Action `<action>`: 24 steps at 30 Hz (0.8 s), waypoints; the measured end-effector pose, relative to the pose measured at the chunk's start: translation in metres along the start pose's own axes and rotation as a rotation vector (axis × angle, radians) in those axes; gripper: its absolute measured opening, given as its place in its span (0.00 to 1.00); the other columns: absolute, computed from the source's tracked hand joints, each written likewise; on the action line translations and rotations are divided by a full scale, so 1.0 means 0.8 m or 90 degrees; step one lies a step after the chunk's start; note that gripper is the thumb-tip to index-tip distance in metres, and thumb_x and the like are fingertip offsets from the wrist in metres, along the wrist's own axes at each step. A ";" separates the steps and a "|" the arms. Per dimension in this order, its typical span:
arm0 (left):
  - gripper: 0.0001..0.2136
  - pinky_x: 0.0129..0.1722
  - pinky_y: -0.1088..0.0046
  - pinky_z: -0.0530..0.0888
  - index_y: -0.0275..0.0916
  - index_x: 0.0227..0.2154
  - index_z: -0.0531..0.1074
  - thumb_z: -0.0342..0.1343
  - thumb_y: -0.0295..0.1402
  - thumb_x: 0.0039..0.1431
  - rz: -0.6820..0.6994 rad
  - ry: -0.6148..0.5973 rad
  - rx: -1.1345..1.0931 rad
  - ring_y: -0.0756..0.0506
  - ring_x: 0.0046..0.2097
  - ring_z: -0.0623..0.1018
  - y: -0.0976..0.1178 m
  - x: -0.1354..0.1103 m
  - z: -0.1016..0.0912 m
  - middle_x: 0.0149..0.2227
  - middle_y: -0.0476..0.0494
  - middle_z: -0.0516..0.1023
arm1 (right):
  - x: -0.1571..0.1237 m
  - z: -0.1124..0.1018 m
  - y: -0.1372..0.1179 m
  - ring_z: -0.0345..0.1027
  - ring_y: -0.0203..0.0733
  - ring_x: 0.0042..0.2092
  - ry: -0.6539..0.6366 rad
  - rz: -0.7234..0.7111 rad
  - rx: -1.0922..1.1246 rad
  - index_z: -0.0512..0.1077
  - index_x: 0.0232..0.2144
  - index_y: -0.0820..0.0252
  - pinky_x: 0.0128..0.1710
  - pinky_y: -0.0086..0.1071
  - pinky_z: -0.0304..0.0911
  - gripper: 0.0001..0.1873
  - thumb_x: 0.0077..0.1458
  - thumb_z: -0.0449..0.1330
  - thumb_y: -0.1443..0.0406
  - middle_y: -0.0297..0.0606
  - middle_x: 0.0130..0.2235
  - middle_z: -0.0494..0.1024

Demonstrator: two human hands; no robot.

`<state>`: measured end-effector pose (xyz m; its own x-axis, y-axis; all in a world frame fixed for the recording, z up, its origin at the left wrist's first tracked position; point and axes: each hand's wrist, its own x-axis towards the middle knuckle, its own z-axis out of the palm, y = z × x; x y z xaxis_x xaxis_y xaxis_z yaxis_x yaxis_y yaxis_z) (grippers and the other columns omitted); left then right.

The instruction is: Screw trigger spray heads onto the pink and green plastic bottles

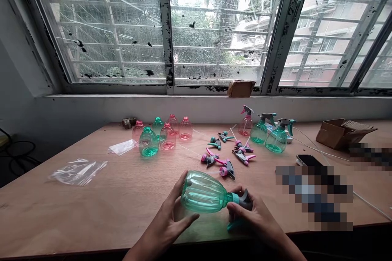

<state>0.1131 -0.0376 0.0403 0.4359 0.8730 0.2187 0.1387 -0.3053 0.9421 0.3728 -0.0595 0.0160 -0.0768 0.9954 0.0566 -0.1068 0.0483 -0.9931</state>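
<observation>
A green see-through spray bottle [203, 193] lies on its side between my hands, just above the near edge of the wooden table [92, 204]. My left hand [169, 216] cups the bottle's body from below and behind, fingers curled around it. My right hand [254, 216] is closed on the grey and teal trigger head [243, 202] at the bottle's neck. Loose trigger heads [226, 157] in pink, teal and grey lie scattered mid-table.
Several headless pink and green bottles [159, 134] stand at the back left. Three finished spray bottles [263, 130] stand at the back right. Plastic bags [78, 171] lie on the left, a cardboard box [339, 132] and a phone [308, 160] on the right.
</observation>
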 end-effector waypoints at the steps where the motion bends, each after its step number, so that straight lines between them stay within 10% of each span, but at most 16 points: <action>1: 0.44 0.70 0.57 0.55 0.55 0.70 0.45 0.67 0.38 0.57 -0.007 -0.002 -0.006 0.35 0.72 0.54 0.001 0.000 0.000 0.73 0.47 0.52 | 0.000 0.000 0.001 0.74 0.43 0.24 0.001 -0.002 -0.003 0.70 0.34 0.59 0.27 0.34 0.68 0.23 0.46 0.72 0.51 0.33 0.21 0.81; 24: 0.34 0.70 0.57 0.56 0.53 0.68 0.52 0.60 0.39 0.63 -0.014 -0.002 0.027 0.35 0.72 0.53 0.003 -0.001 -0.002 0.72 0.49 0.54 | -0.002 0.001 -0.003 0.74 0.44 0.25 0.027 -0.035 -0.024 0.70 0.35 0.58 0.28 0.35 0.67 0.23 0.48 0.71 0.49 0.33 0.22 0.80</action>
<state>0.1115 -0.0386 0.0426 0.4357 0.8781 0.1977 0.1861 -0.3028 0.9347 0.3723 -0.0612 0.0180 -0.0303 0.9937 0.1079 -0.0728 0.1055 -0.9918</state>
